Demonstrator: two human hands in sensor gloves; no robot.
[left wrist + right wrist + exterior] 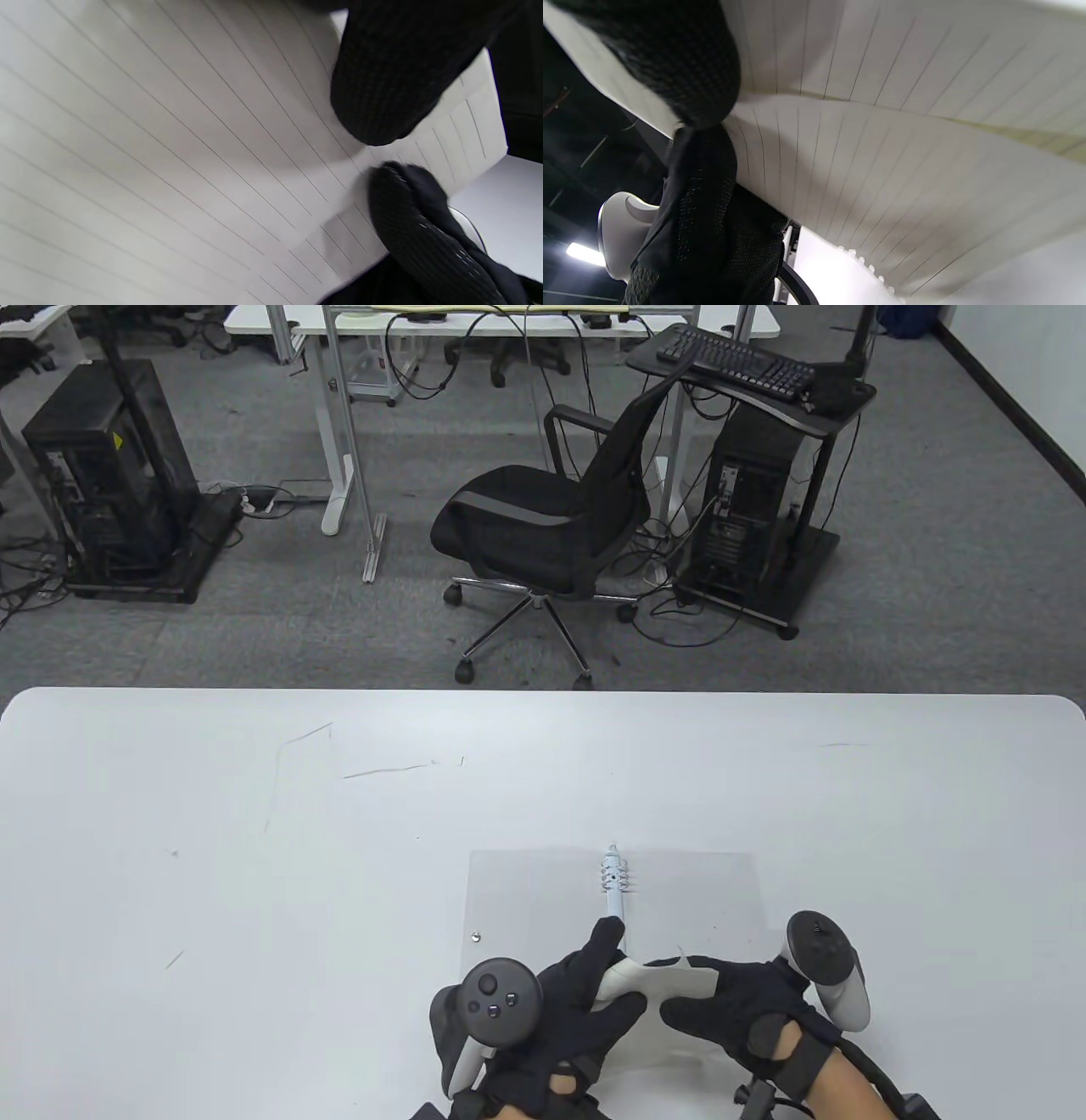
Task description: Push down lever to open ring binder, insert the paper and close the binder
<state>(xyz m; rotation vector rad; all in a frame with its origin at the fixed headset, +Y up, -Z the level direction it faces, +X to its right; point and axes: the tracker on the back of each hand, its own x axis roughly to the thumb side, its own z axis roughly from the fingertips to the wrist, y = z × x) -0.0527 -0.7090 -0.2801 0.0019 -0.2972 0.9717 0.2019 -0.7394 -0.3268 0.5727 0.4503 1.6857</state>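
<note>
A clear ring binder point(526, 891) lies open flat on the white table, its white ring spine point(614, 882) running down the middle. Above its near end both hands hold a bent stack of lined paper point(653, 977). My left hand point(594, 984) pinches the paper's left end between thumb and fingers. My right hand point(721, 997) grips its right end. The left wrist view shows lined paper point(169, 148) pinched between gloved fingertips point(382, 84). In the right wrist view the lined sheets point(903, 148) curve apart, with a row of punched holes point(869, 267) at their lower edge.
The white table point(254, 831) stretches wide to the left and beyond the binder. A small round metal stud point(476, 937) sits on the binder's left cover. Past the table's far edge stand an office chair point(551, 517) and computer towers on the floor.
</note>
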